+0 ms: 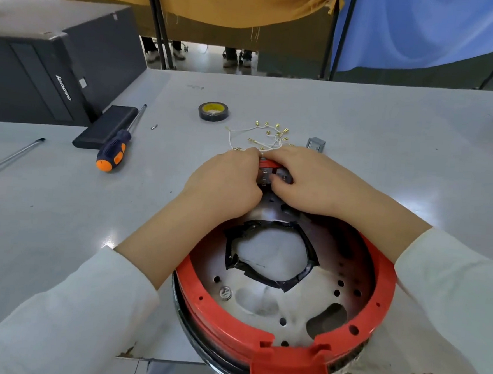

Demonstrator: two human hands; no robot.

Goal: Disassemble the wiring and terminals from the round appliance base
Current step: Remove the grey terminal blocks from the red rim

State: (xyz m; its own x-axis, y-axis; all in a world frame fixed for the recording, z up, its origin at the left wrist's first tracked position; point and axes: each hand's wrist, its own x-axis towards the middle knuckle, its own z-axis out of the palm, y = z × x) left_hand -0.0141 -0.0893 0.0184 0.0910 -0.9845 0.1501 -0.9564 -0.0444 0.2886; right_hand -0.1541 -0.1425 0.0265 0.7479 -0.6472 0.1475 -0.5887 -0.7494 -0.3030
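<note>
Round appliance base point(284, 303) sits at 6 o'clock on the grey table point(360, 121), hanging over the near edge. Red rim point(377, 301) around a perforated metal plate point(263, 302); jagged centre cutout edged in black tape point(306, 267).

Both hands are at the base's far side, 12 o'clock on the rim, meeting over a small metal terminal block point(265, 178) mounted there. Left hand point(225, 182): fingers curled down onto the block's left side, gripping it. Right hand point(307, 181): fingers curled over the block's top and right side, thumb against its front. What exactly the fingertips pinch is hidden.

Loose bundle of white wires with brass spade terminals point(268, 135) lies on the table just past the hands, at 12 o'clock. Small grey rocker switch point(316, 144) is just to the right of the bundle. Black tape roll point(213, 111) at 11 o'clock. Screwdriver with blue-orange handle point(114, 151) at 10 o'clock, shaft resting on a black flat box point(105, 127). Small screw point(153, 127) beside it. Black computer tower point(35, 64) far left.
</note>
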